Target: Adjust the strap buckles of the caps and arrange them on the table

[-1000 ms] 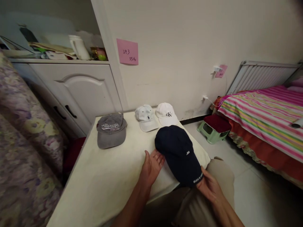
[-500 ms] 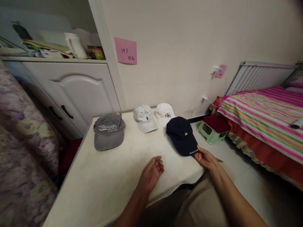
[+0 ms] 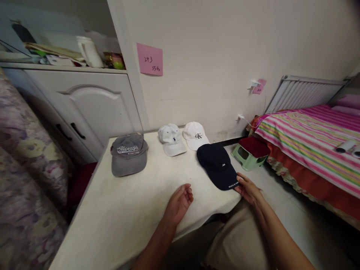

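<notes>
My right hand [image 3: 248,188] pinches the brim corner of a navy baseball cap [image 3: 215,161] with small white lettering, at the table's right side. My left hand [image 3: 180,202] is over the table's front part, palm turned inward, fingers loosely curled and apart, holding nothing. Behind the navy cap sits a white cap [image 3: 194,131] with a dark logo. To its left is a pale cap [image 3: 170,137] with a small dark blue emblem. Farther left lies a grey cap [image 3: 129,161] with white script. All the brims point toward me.
The caps are on a table with a cream cover [image 3: 118,210]. A green stool [image 3: 246,159] with a red top stands at the right, beside a striped bed [image 3: 306,127]. A grey cabinet [image 3: 98,105] and a floral curtain [image 3: 33,180] are at the left.
The navy cap has come slightly toward me and to the right with my right hand, and its crown looks lower. My left hand has barely moved.
</notes>
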`<act>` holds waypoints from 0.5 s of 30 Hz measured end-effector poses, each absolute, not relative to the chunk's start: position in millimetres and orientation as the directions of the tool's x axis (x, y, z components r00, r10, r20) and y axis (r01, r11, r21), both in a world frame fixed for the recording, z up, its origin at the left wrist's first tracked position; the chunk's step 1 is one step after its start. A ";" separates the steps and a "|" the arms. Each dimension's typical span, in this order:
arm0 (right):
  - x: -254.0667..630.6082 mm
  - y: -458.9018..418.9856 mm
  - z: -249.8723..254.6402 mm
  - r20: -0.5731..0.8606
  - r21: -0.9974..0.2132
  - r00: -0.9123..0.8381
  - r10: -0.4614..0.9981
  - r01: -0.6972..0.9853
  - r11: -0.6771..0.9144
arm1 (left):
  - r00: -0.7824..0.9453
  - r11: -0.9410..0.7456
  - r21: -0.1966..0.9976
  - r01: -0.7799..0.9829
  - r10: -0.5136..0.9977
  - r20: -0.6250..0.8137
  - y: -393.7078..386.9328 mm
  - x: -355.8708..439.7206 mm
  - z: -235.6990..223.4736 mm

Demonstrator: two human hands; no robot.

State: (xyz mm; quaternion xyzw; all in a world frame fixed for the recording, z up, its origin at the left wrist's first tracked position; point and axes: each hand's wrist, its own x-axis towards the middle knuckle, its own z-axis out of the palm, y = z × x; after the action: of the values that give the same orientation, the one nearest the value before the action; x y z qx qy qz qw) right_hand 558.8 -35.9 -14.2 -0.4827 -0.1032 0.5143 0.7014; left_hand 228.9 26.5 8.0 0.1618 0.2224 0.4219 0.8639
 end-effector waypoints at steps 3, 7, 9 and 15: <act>556.1 -37.6 -14.1 -0.346 -0.794 0.459 0.818 -0.607 0.005 | 0.545 0.591 0.473 -0.654 0.801 -0.247 26.3 228.2 8.3; 552.8 -41.0 -10.1 -0.331 -0.790 0.454 0.827 -0.612 0.020 | 0.544 0.587 0.483 -0.650 0.803 -0.244 26.5 228.0 8.2; 551.6 -41.9 -7.5 -0.322 -0.784 0.447 0.835 -0.620 0.029 | 0.545 0.587 0.488 -0.647 0.803 -0.243 26.5 228.2 8.3; 550.3 -41.3 -7.3 -0.315 -0.765 0.449 0.836 -0.642 0.057 | 0.543 0.585 0.494 -0.643 0.803 -0.244 25.9 228.9 10.1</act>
State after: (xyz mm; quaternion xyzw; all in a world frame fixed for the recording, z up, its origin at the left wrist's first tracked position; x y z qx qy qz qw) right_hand 550.3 -41.3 -7.3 -0.4554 -0.1067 0.5139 0.7191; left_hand 228.9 25.9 10.1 0.1758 0.2276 0.4203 0.8606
